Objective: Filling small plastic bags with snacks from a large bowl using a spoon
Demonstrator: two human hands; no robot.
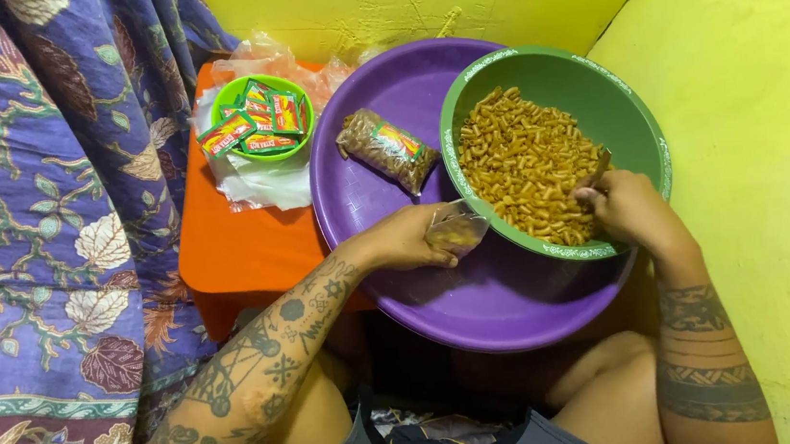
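Over the purple basin (441,295), our left hand (402,241) pinched a small clear bag (457,230) open while our right hand (627,209) gripped a scoop in the green bowl (584,78) of snack sticks (524,161); filling came next, we judged.

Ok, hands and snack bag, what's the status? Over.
Left hand holds small clear bag open. Right hand scoops in green bowl of fried snacks. Filled packet lies aside, nothing blocking.

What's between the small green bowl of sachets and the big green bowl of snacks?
In the head view, a filled clear snack packet lies there, on the purple basin.
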